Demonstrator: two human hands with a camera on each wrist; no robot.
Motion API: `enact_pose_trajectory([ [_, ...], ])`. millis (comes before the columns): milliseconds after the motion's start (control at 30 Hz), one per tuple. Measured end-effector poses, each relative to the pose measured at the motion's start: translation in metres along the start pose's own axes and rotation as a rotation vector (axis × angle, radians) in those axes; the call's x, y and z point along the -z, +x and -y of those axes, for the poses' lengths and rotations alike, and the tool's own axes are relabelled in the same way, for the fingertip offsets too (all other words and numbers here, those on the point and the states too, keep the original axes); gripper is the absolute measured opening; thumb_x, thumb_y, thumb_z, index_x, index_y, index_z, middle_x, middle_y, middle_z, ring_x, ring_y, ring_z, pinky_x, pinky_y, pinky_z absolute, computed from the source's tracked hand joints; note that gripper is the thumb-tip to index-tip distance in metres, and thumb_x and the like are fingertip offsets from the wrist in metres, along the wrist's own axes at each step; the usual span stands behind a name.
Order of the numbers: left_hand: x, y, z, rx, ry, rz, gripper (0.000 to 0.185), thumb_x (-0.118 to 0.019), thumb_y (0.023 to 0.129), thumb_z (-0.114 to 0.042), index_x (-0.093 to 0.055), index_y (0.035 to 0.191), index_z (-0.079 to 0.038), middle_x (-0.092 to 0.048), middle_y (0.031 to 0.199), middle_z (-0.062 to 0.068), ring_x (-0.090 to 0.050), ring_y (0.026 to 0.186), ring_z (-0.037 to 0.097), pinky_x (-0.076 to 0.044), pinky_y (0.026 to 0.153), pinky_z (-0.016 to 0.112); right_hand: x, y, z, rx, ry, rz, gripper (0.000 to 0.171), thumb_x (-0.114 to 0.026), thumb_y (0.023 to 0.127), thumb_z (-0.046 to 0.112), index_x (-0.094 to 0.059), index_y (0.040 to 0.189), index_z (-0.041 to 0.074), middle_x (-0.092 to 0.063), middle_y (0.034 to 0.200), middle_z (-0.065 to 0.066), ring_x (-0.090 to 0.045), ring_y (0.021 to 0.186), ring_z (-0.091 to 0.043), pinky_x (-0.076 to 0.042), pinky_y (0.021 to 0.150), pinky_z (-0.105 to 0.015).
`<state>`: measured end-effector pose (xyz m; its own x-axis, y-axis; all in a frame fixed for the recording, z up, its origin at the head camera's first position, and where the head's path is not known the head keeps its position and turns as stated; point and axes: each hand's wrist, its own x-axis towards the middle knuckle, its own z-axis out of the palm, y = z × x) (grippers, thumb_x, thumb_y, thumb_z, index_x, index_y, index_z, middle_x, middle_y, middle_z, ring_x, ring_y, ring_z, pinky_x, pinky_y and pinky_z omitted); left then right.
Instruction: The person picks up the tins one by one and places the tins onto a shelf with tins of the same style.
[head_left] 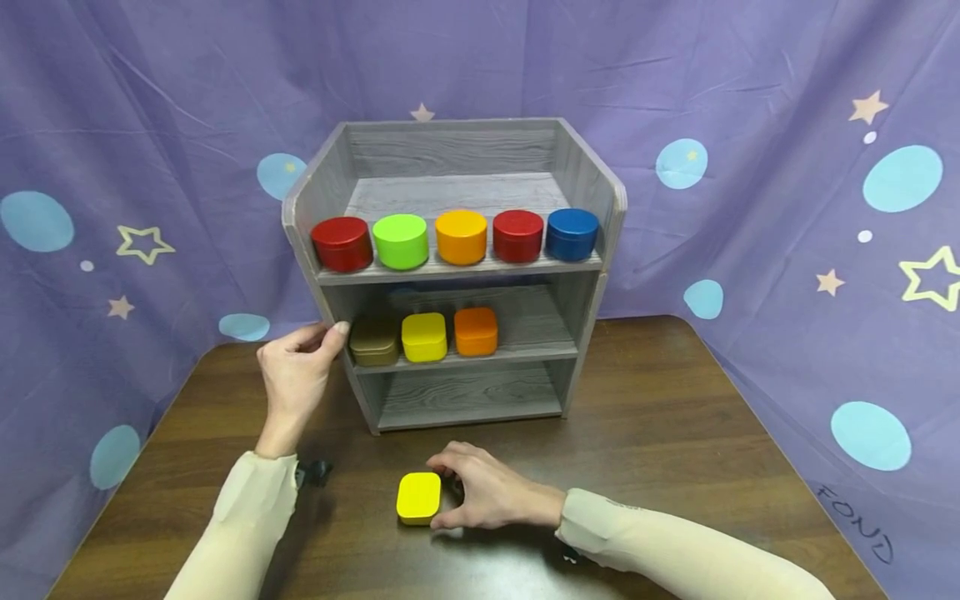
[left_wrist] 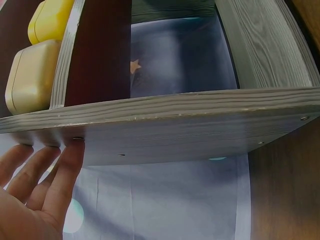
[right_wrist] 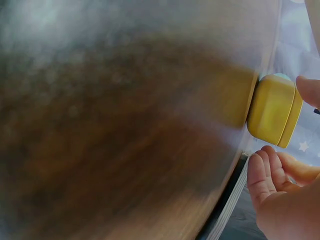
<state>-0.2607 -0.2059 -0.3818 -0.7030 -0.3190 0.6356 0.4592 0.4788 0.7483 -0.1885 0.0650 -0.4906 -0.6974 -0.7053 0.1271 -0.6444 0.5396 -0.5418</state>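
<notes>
At the worktop's near edge: my right hand (head_left: 480,496) curls beside a yellow tin (head_left: 418,497), thumb and fingertips at its right side; I judge a side grip keeps the lid free.
Right hand state: fingers bent around the tin; in the wrist view the fingers (right_wrist: 265,172) sit just short of it, so I cannot tell whether they pinch it yet.
Yellow tin: flat on the worktop (head_left: 675,417), in front of the shelf (head_left: 457,275) and apart from it.
Left hand: my left hand (head_left: 296,367) is open, straight fingers (left_wrist: 67,167) pressed to the shelf's left side panel, likely to steady it.
Middle shelf: a brown tin (head_left: 373,340), a second yellow tin (head_left: 423,336) and an orange tin (head_left: 476,331) in a row at the left, with bare board to their right.
Top shelf: five round tins in red, green, orange, red and blue along the front edge.
Surface: dark wood grain, smooth.
Room: a purple cloth (head_left: 787,167) with stars and pale blue dots hangs behind.
</notes>
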Motion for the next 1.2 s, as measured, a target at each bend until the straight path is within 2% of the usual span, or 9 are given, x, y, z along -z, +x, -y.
enact_pose_trajectory([
  [333, -0.0014, -0.0005, 0.0044, -0.015, 0.008, 0.0, 0.02, -0.086, 0.088, -0.009, -0.082, 0.089, 0.01, -0.061, 0.071, -0.047, -0.056, 0.063, -0.02, -0.044, 0.062, 0.004, -0.0012, 0.0012, -0.0002, -0.009, 0.013, 0.006, 0.065, -0.096, 0.081, 0.034, -0.07, 0.136, 0.011, -0.071, 0.119, 0.004, -0.062, 0.108, -0.001, -0.053, 0.099, -0.015],
  [633, -0.0015, -0.0006, 0.0027, -0.003, 0.0, 0.0, 0.019, -0.086, 0.089, -0.01, -0.083, 0.09, 0.009, -0.062, 0.071, -0.046, -0.057, 0.064, -0.019, -0.045, 0.062, 0.004, -0.0033, 0.0035, 0.0007, 0.004, -0.007, 0.0, 0.065, -0.097, 0.08, 0.036, -0.071, 0.135, 0.012, -0.071, 0.119, 0.005, -0.06, 0.108, 0.0, -0.053, 0.1, -0.016],
  [867, -0.0012, -0.0005, 0.0018, 0.009, -0.001, 0.003, 0.02, -0.086, 0.09, -0.011, -0.083, 0.09, 0.009, -0.062, 0.071, -0.045, -0.057, 0.063, -0.019, -0.045, 0.061, 0.004, -0.0035, 0.005, 0.0021, 0.006, 0.001, 0.002, 0.056, -0.095, 0.082, 0.033, -0.072, 0.13, 0.014, -0.071, 0.119, 0.005, -0.06, 0.107, -0.001, -0.052, 0.099, -0.015],
  [1200, -0.0011, -0.0002, 0.0029, 0.006, -0.002, -0.003, 0.022, -0.087, 0.088, -0.009, -0.082, 0.093, 0.012, -0.062, 0.073, -0.047, -0.059, 0.066, -0.021, -0.046, 0.064, 0.003, -0.0019, 0.0055, 0.0015, 0.006, 0.008, -0.003, 0.053, -0.094, 0.079, 0.031, -0.073, 0.125, 0.013, -0.071, 0.115, 0.006, -0.059, 0.104, 0.0, -0.051, 0.097, -0.015],
])
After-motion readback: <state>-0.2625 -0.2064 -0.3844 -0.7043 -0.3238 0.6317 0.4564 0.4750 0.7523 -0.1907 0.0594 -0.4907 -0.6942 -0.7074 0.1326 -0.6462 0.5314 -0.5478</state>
